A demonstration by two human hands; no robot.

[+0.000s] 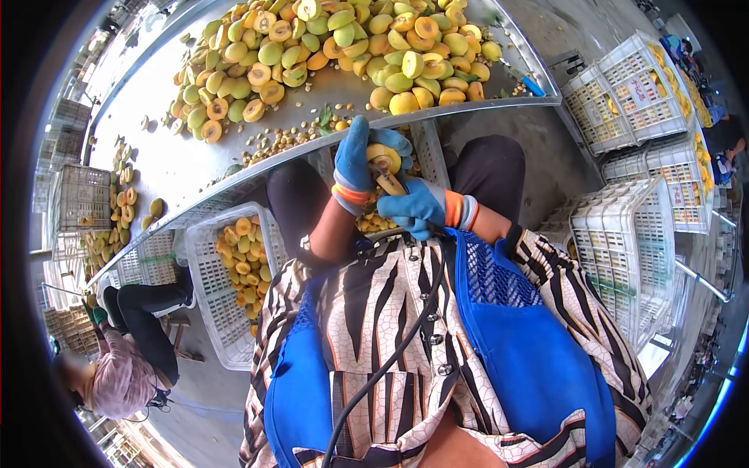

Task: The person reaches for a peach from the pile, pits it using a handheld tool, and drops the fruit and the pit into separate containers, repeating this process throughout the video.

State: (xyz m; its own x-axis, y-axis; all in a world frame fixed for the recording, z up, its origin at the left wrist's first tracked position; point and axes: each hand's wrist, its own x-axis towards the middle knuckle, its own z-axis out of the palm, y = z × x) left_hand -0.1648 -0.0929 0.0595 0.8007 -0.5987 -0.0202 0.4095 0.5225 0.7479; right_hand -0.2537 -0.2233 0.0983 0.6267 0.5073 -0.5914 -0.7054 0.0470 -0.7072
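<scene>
Resting in left hand (357, 158): yellow fruit (388, 158)

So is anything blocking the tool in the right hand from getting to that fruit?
Nothing visible. The right hand holds the tool right up at the fruit. The left hand grips the fruit around its far side, leaving the tool's side uncovered.

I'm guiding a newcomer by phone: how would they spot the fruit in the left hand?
Find the metal table, then the blue-gloved left hand at its near edge. In it is one yellow fruit, with the right hand's tan-handled tool close to it. Unlike the heaped fruit on the table, this one is held.
</scene>
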